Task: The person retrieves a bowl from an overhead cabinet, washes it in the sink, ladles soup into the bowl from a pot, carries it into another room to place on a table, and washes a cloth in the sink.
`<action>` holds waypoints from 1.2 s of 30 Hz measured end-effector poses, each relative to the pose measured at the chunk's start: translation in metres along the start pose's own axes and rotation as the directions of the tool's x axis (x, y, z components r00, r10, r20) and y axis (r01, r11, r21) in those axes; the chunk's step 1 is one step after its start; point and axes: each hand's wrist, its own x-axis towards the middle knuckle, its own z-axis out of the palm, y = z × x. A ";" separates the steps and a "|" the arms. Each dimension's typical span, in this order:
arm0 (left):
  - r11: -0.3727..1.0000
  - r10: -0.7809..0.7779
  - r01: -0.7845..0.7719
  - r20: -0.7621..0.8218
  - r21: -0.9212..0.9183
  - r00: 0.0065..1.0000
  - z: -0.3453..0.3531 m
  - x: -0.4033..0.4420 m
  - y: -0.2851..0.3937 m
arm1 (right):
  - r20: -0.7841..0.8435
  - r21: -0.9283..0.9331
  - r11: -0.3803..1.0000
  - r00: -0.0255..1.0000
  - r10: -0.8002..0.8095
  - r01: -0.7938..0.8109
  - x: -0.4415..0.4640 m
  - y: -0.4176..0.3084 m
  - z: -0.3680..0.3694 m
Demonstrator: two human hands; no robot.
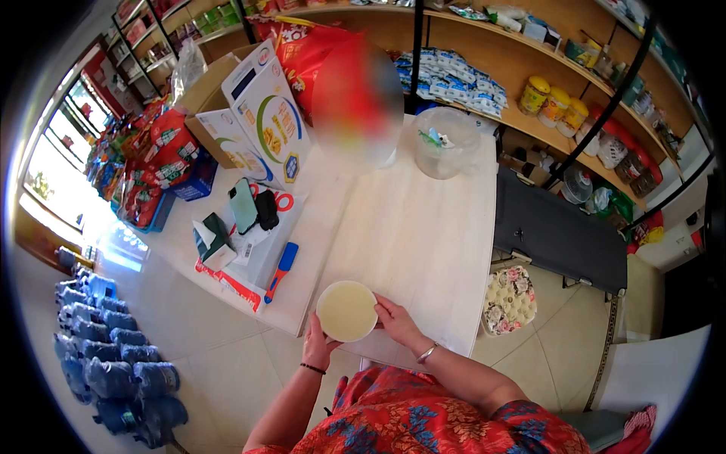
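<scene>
A round white-rimmed bowl (347,311) is at the front edge of the white table (412,242), its inside pale yellow. Whether that is liquid or the bare bottom I cannot tell. My left hand (318,348), with a dark bead bracelet, closes on the bowl's lower left side. On the opposite side, my right hand (398,321), wearing a silver bangle, grips the rim with its fingers. Left of the bowl lies a blue and orange handled tool (281,271), apart from both hands.
A tissue box (215,244), a light green phone (243,206) and a white package (271,246) lie at left. Behind stand a cardboard box (265,121) and a clear plastic tub (446,144). A floral stool (510,300) and dark folding cot (556,227) are at right; water bottles (113,378) at left.
</scene>
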 end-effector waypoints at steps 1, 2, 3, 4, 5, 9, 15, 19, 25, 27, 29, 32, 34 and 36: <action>1.000 0.003 -0.003 0.017 0.006 1.000 -0.003 -0.001 -0.001 | -0.014 0.000 1.000 1.000 -0.011 0.011 0.001 -0.002 0.002; 1.000 0.009 -0.009 0.003 -0.021 1.000 -0.005 -0.003 -0.001 | 0.032 0.003 1.000 0.999 0.020 -0.020 0.001 -0.004 0.003; 0.999 0.015 -0.016 -0.009 -0.047 1.000 -0.007 -0.004 -0.002 | 0.077 0.005 0.999 0.996 0.049 -0.049 0.001 -0.004 0.003; 0.999 0.022 -0.021 0.012 -0.037 1.000 -0.007 -0.006 -0.001 | 0.062 -0.060 0.997 0.997 0.045 -0.042 0.007 0.003 -0.001; 0.999 0.031 -0.030 0.014 -0.035 0.999 -0.006 -0.009 0.000 | 0.045 -0.059 0.998 0.999 0.027 -0.025 0.020 0.003 -0.009; 0.997 0.042 -0.042 0.010 -0.071 0.999 -0.013 -0.015 -0.007 | -0.383 -0.390 0.921 0.911 -0.151 -0.012 0.089 -0.064 -0.079; 0.995 0.027 -0.045 -0.200 -0.090 0.980 -0.084 -0.018 -0.072 | -0.823 -0.057 0.986 0.552 -0.134 0.155 0.195 -0.212 -0.188; 0.983 0.165 -0.131 -0.297 0.129 0.940 -0.095 -0.049 -0.051 | -0.744 0.187 0.974 0.665 0.055 0.128 0.223 -0.229 -0.217; 0.663 0.681 -0.589 -0.044 0.463 0.731 -0.040 -0.034 0.063 | -0.649 0.327 0.889 0.760 -0.037 0.322 0.174 -0.202 -0.211; 0.569 0.768 -0.701 0.028 0.429 0.640 -0.013 0.009 0.091 | -0.653 0.215 0.946 0.756 -0.044 0.241 0.115 -0.186 -0.211; 0.344 0.785 -0.779 0.295 0.524 0.545 0.042 0.039 0.136 | -0.661 0.138 0.981 0.750 -0.009 0.133 0.040 -0.168 -0.206; -0.041 0.692 -0.878 0.647 0.477 0.319 0.123 0.127 0.177 | -0.774 0.144 0.985 0.631 0.051 0.098 -0.081 -0.130 -0.185; -0.297 0.524 -0.760 0.764 0.578 0.376 0.174 0.187 0.192 | -0.810 0.147 0.980 0.586 0.042 0.133 -0.159 -0.087 -0.180; -0.529 0.396 -0.580 0.785 0.620 0.477 0.215 0.248 0.201 | -0.891 0.119 0.987 0.450 0.058 0.109 -0.227 -0.047 -0.163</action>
